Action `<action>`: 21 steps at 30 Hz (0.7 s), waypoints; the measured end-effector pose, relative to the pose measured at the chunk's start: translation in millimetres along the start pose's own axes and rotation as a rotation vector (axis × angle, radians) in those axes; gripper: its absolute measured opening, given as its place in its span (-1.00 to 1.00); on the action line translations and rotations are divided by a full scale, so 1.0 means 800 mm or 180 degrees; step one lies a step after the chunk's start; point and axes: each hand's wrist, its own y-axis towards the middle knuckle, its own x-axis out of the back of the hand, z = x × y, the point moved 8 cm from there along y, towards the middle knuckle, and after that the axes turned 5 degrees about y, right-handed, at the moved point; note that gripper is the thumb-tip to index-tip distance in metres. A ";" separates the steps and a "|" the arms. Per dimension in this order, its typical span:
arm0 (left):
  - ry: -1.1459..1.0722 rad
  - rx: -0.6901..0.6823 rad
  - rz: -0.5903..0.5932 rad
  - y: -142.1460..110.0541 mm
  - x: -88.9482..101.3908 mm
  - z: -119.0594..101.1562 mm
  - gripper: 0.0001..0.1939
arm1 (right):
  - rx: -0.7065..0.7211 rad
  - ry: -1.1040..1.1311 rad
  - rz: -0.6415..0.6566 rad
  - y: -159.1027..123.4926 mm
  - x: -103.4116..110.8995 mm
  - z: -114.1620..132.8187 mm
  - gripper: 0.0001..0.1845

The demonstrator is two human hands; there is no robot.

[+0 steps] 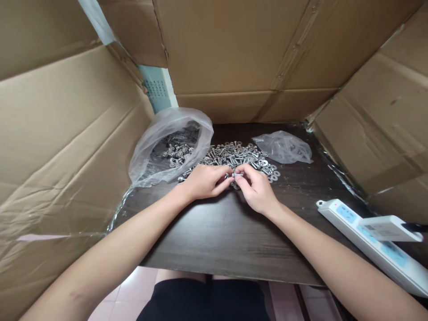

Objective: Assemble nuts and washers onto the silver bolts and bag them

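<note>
My left hand (207, 181) and my right hand (257, 188) meet over the front of a heap of metal fasteners (224, 154). Between their fingertips is a small silver bolt (238, 174), lying about level, its shank pointing right. Thumb and forefinger are pinched on each side, the left ones at the head end. Whether a washer or nut sits on the bolt is too small to tell. Loose bolts and flat washers (274, 174) lie just beyond my fingers. At the left, an open clear plastic bag (142, 167) holds bolts fitted with washers (177, 154).
A crumpled clear bag (284, 146) lies at the back right of the dark table (214, 236). Along the right edge runs a white power strip (337, 209) with a plugged-in adapter (389, 228). Cardboard walls (240, 49) enclose the back and both sides.
</note>
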 end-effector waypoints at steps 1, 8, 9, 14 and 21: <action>-0.0008 -0.0014 -0.0021 0.000 0.000 -0.001 -0.71 | 0.0024 -0.0005 0.0006 0.000 0.000 0.001 -0.90; -0.0136 -0.0025 -0.0037 0.000 0.001 -0.001 -0.76 | 0.0061 -0.0018 0.0050 0.001 -0.001 0.003 -0.83; -0.0136 -0.0014 -0.0036 0.000 0.002 0.000 -0.76 | 0.0063 -0.0026 0.0054 0.001 -0.002 0.003 -0.83; -0.0082 -0.0042 -0.0028 0.000 0.002 -0.002 -0.74 | 0.0074 -0.0036 0.0055 0.001 -0.003 0.002 -0.86; -0.0022 -0.0069 0.0004 0.000 0.001 -0.003 -0.69 | 0.0027 -0.0025 0.0089 0.001 -0.002 0.002 -0.86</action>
